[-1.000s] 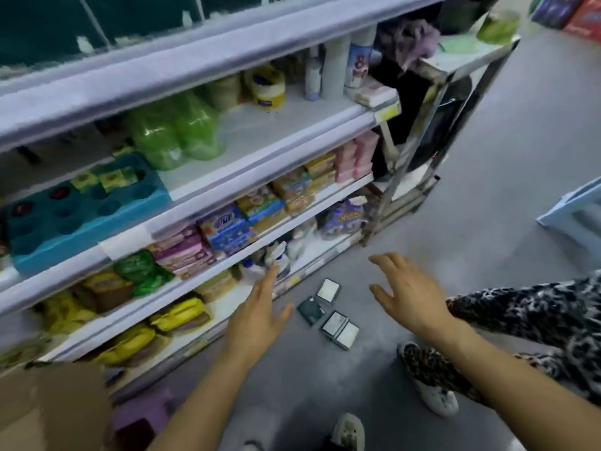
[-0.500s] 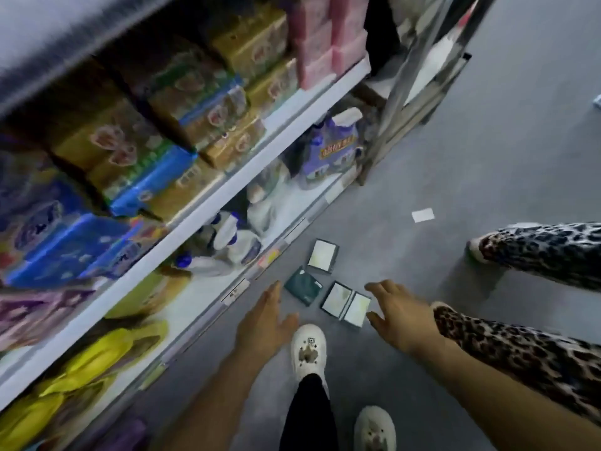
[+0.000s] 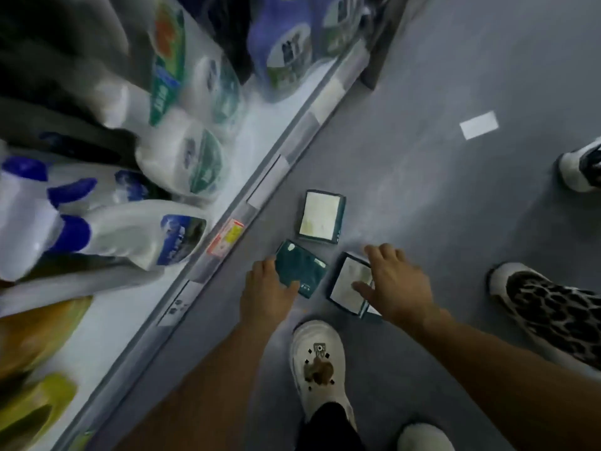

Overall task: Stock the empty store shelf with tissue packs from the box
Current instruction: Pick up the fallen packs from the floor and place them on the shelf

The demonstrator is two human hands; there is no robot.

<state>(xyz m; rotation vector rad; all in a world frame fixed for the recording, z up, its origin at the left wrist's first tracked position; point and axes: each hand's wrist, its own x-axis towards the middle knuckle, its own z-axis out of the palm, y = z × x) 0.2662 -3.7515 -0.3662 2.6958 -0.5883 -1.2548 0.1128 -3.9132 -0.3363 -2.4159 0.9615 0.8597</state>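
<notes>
Three small tissue packs show fully on the grey floor beside the bottom shelf (image 3: 227, 222). My left hand (image 3: 265, 296) grips the near corner of a dark green tissue pack (image 3: 304, 270), thumb on top and a finger along its left edge. My right hand (image 3: 398, 283) is spread over a white-faced tissue pack (image 3: 348, 283), its thumb touching the pack's face. Only a sliver of another pack (image 3: 370, 311) peeks out under that hand. A further white-faced pack (image 3: 322, 219) lies flat just beyond both hands, untouched.
White detergent bottles (image 3: 182, 164) and a purple refill bag (image 3: 286, 43) fill the bottom shelf, with yellow packs (image 3: 32, 405) at the near left. My white shoe (image 3: 318, 362) stands just below the packs. Another person's leopard-print shoe (image 3: 546, 307) is at the right, a paper scrap (image 3: 478, 124) beyond.
I have bent lower and the view has closed in on the floor. Both hands moved down onto the packs: the left took hold of the green one, the right reached the white-faced one.
</notes>
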